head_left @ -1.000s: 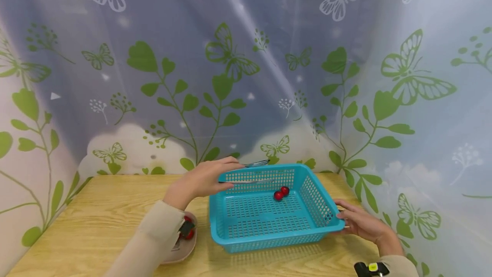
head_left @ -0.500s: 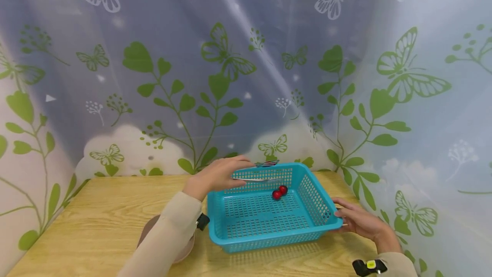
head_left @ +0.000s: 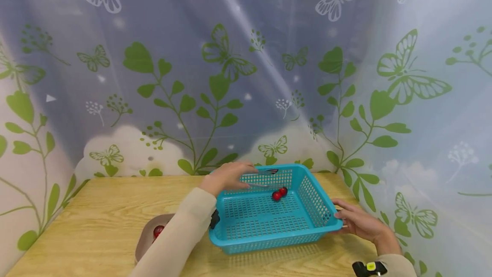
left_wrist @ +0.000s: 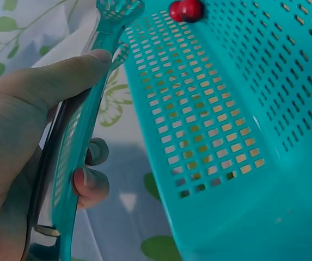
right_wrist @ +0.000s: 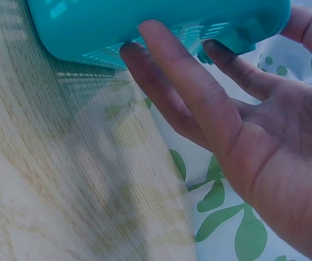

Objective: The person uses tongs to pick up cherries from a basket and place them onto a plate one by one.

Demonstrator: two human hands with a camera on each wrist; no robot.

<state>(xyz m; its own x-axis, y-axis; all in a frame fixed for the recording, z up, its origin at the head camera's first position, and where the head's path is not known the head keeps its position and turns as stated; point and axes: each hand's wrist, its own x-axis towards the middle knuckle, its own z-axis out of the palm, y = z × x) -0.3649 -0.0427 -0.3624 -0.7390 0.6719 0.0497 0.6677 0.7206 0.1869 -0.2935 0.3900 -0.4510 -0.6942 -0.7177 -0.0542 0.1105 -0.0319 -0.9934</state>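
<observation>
My left hand holds metal tongs over the back left of a turquoise perforated basket. Thumb and fingers lie on opposite sides of the tongs, whose arms stand apart and mirror the basket's colour. Two glossy, dark red round fruits lie together on the basket floor near the back wall, just past the tong tips in the head view. At the basket's right front corner my right hand grips the rim, thumb on top; in the right wrist view its fingers reach against the outer wall.
A pinkish-brown dish with a red glossy item stands left of the basket, partly hidden by my left sleeve. The wooden table ends at a patterned curtain behind and on the right.
My left hand has moved right with the tongs, and their tips have dropped lower into the basket. Basket, fruits and right hand look almost unmoved.
</observation>
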